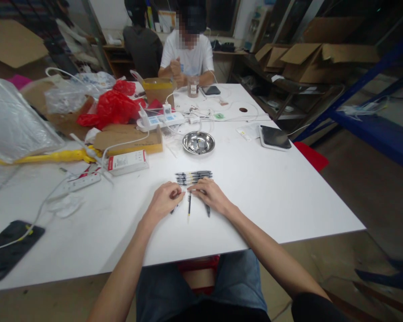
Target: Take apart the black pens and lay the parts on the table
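Both of my hands meet just in front of a row of several pens (193, 174) lying side by side on the white table (272, 192). My left hand (164, 199) is closed, thumb and fingertips pinched together; whatever sits between them is too small to make out. From the right, my right hand (210, 193) brings its thumb and index fingertip close together, facing the left fingertips. Below these fingertips lies a thin pen refill (189, 206), dark with a yellowish end. A black pen part (207, 211) shows under my right hand, and another pen piece (175, 208) is partly hidden by my left.
Beyond the pens stands a shiny metal bowl (198, 143) with small dark pieces inside. Leftward are a white box (128, 162), power strip (163, 120), cables, red bags (112, 107) and a black phone (11, 248). A tablet (274, 137) lies right. A person (188, 53) sits opposite.
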Demonstrator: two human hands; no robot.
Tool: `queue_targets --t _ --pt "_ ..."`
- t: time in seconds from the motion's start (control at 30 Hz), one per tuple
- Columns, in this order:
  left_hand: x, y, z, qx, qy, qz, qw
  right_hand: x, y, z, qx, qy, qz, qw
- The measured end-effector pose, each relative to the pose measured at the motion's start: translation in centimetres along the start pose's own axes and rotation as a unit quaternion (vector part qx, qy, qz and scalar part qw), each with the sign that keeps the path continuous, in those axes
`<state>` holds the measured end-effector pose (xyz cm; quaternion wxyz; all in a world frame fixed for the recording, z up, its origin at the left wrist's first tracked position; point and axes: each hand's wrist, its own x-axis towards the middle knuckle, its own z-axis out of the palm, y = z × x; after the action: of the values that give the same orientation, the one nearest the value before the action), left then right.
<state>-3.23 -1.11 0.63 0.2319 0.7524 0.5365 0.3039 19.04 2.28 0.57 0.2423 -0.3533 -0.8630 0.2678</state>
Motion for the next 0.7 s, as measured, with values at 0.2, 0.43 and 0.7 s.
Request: queue_targets --t 0.2,0.43,0.7 --pt "0.1 -0.8 0.6 -0.043 0.014 -0.017 0.999 0.0 0.7 0.2 -0.007 0.027 -0.027 0.999" --pt "0.0 -0.5 0.3 -0.014 0.008 0.019 1.000 0.0 1.2 0.0 0.066 0.044 -0.038 0.996" --pt "-0.4 -0.2 0.1 0.081 0.057 0.063 0.993 -0.1 0.9 0.0 0.082 0.051 -0.032 0.995"
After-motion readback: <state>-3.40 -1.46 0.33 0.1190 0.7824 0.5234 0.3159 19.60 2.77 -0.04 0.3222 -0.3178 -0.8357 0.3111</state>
